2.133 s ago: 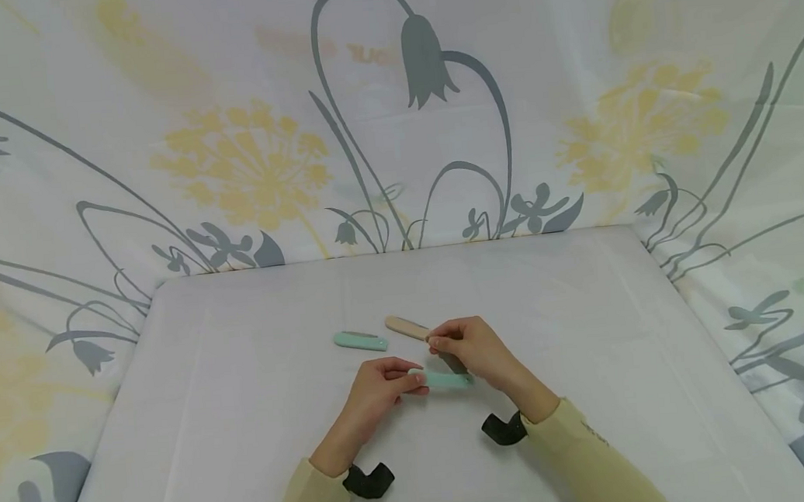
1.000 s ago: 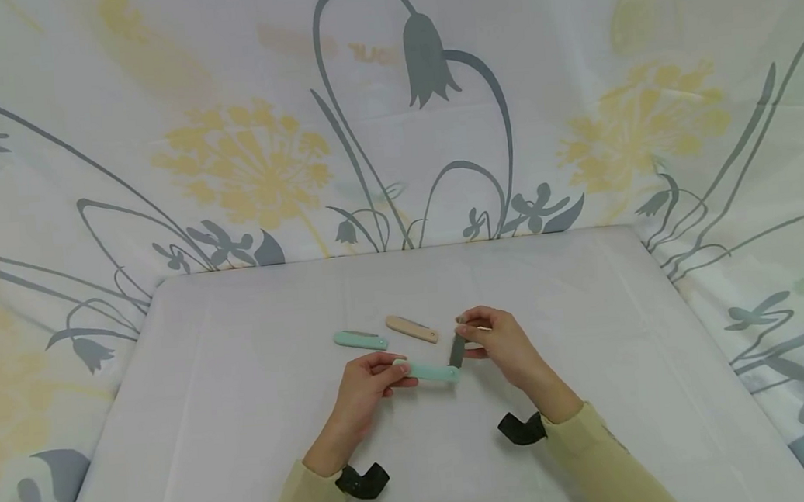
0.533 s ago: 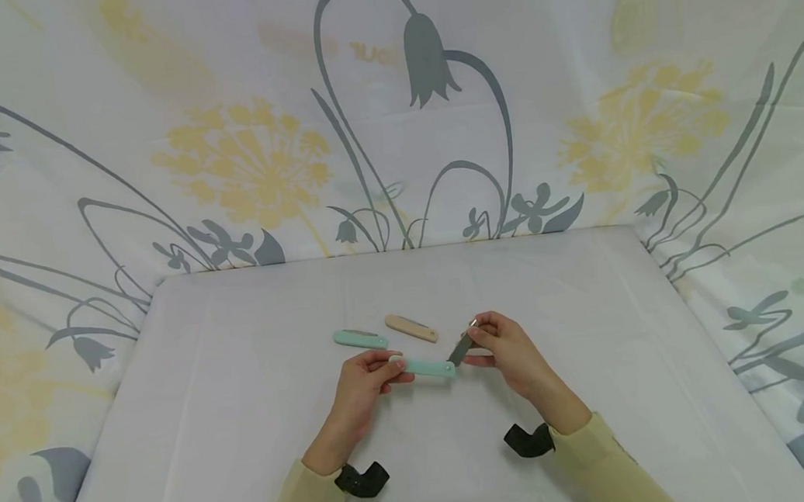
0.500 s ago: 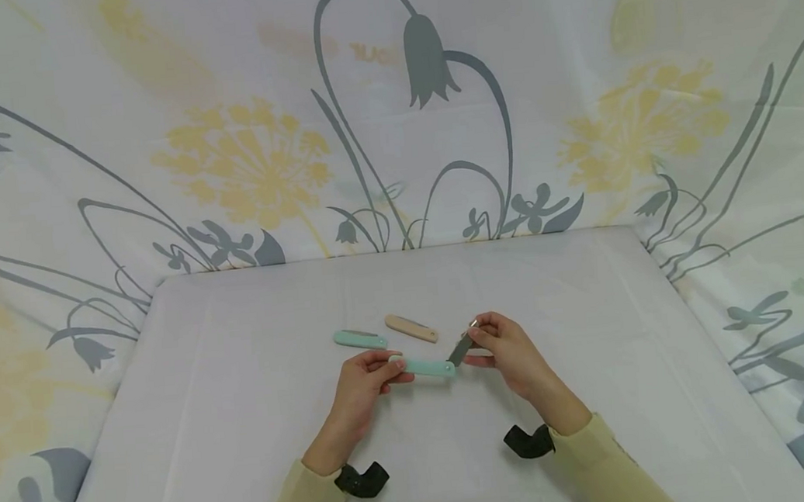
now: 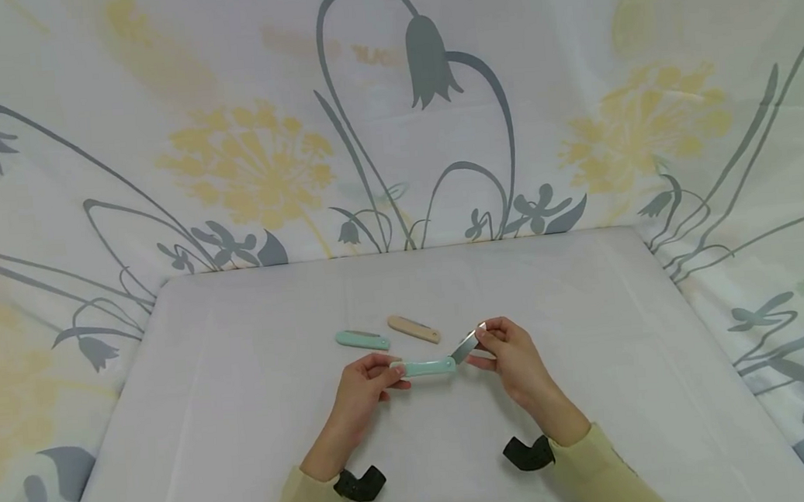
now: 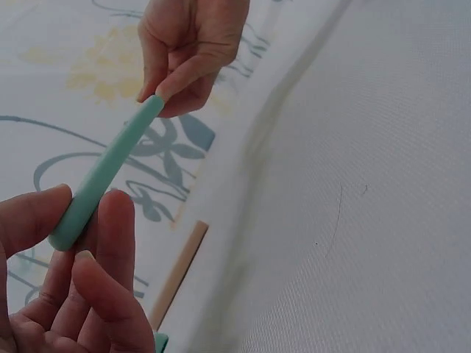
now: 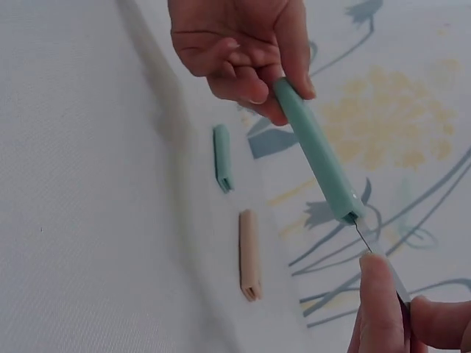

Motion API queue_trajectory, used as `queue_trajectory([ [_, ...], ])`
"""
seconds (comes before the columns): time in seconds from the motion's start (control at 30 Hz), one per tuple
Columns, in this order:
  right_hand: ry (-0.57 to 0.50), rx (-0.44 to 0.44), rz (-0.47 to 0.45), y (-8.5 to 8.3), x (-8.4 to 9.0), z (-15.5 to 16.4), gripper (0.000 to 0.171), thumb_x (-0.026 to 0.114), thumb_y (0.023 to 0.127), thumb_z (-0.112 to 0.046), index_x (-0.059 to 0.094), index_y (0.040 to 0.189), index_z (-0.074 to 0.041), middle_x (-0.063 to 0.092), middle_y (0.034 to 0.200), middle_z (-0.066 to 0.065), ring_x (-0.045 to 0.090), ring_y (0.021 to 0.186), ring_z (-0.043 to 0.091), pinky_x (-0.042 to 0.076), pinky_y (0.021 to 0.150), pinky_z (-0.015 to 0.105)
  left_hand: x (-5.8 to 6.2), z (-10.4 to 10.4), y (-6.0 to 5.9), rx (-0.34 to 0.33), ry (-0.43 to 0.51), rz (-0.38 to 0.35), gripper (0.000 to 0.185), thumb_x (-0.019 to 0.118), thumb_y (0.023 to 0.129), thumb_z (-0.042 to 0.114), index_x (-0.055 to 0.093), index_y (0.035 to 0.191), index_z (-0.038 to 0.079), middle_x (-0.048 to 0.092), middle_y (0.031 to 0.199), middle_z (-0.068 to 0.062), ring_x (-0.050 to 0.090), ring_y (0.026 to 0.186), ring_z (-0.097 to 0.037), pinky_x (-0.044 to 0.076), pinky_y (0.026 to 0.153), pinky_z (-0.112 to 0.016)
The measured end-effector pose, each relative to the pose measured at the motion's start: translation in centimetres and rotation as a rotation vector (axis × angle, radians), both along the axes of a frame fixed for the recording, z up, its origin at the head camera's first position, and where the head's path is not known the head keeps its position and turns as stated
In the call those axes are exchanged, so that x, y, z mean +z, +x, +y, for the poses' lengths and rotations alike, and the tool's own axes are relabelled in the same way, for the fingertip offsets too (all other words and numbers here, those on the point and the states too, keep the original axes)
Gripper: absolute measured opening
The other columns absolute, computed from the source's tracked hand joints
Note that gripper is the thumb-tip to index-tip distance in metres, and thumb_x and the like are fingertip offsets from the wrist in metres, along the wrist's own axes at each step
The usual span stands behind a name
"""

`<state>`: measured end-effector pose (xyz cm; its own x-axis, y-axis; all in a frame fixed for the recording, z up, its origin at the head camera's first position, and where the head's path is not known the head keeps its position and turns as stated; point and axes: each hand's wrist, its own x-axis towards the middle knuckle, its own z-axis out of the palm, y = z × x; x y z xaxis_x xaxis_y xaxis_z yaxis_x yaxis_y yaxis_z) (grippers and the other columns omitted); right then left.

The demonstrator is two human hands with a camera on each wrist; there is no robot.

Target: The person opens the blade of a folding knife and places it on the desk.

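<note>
A folding knife with a mint green handle (image 5: 424, 368) is held up in front of me, its metal blade (image 5: 466, 347) swung out at a wide angle from the right end. My left hand (image 5: 357, 390) pinches the handle's other end between thumb and fingers. Thumb and fingers of my right hand (image 5: 520, 367) pinch the blade toward its tip, covering part of it. In the right wrist view the blade (image 7: 363, 234) comes out of the slot in the handle (image 7: 318, 151). The left wrist view shows the handle (image 6: 110, 169) stretched between both hands.
Beyond the hands, a second mint folding knife (image 5: 362, 340) and a beige folding knife (image 5: 414, 329) lie folded on the white-covered table (image 5: 253, 323). A flower-patterned curtain (image 5: 534, 140) stands along the back and sides. Black wrist mounts (image 5: 360, 485) sit at both sleeves.
My right hand has moved right, away from the beige knife, swinging the blade from near upright to a wider angle. My left hand has shifted slightly left, keeping its pinch on the handle.
</note>
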<state>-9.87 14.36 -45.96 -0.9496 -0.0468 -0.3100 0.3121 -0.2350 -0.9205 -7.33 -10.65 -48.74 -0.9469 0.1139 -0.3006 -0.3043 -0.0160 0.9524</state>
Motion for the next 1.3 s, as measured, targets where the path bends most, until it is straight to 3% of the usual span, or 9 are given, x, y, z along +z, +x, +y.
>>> queue_trajectory([
  [0.3, -0.073, -0.092, -0.011, 0.1, -0.2, 0.0, 0.008, 0.050, 0.102, 0.003, 0.046, 0.108, 0.004, 0.060, 0.094, 0.007, 0.068, 0.084, 0.016, 0.058, 0.075, 0.034, 0.0, -0.3, 0.3, -0.138, -0.024, -0.016, 0.019, 0.074, 0.089, 0.014, 0.064, 0.100, 0.002, 0.075, 0.086, -0.009, 0.071, 0.077, -0.016, 0.043, 0.067, -0.028],
  [0.6, -0.075, -0.140, 0.000, 0.0, -0.4, 0.1, 0.005, 0.051, 0.101, 0.004, 0.047, 0.104, 0.002, 0.060, 0.095, 0.009, 0.066, 0.091, 0.019, 0.058, 0.073, 0.033, -0.3, -0.2, 0.2, -0.257, 0.001, -0.061, 0.017, 0.072, 0.089, 0.012, 0.062, 0.100, 0.004, 0.076, 0.093, -0.010, 0.072, 0.079, -0.017, 0.041, 0.066, -0.029],
  [0.9, -0.082, -0.072, 0.011, 0.0, -0.4, 0.5, 0.013, 0.057, 0.100, -0.001, 0.047, 0.107, 0.003, 0.061, 0.093, 0.006, 0.068, 0.085, 0.016, 0.058, 0.077, 0.035, -0.4, -0.7, 0.3, -0.230, -0.009, -0.024, 0.019, 0.072, 0.090, 0.010, 0.063, 0.103, 0.001, 0.075, 0.092, -0.009, 0.070, 0.078, -0.017, 0.043, 0.067, -0.029],
  [1.1, 0.022, -0.003, 0.015, 0.3, -0.4, 1.2, 0.013, 0.057, 0.099, 0.000, 0.048, 0.108, 0.004, 0.062, 0.094, 0.008, 0.068, 0.085, 0.016, 0.057, 0.077, 0.034, -0.7, -1.4, 0.2, -0.189, -0.053, 0.002, 0.022, 0.068, 0.091, 0.009, 0.064, 0.110, -0.002, 0.075, 0.095, -0.011, 0.070, 0.078, -0.018, 0.044, 0.069, -0.029],
  [1.3, 0.110, 0.054, 0.013, 0.5, -0.8, 1.8, 0.024, 0.060, 0.097, 0.001, 0.050, 0.116, 0.011, 0.063, 0.094, 0.009, 0.068, 0.083, 0.016, 0.057, 0.076, 0.033, -0.7, -1.9, -0.1, -0.146, -0.076, 0.035, 0.026, 0.069, 0.091, 0.011, 0.066, 0.114, -0.001, 0.074, 0.093, -0.010, 0.065, 0.072, -0.018, 0.043, 0.065, -0.027],
])
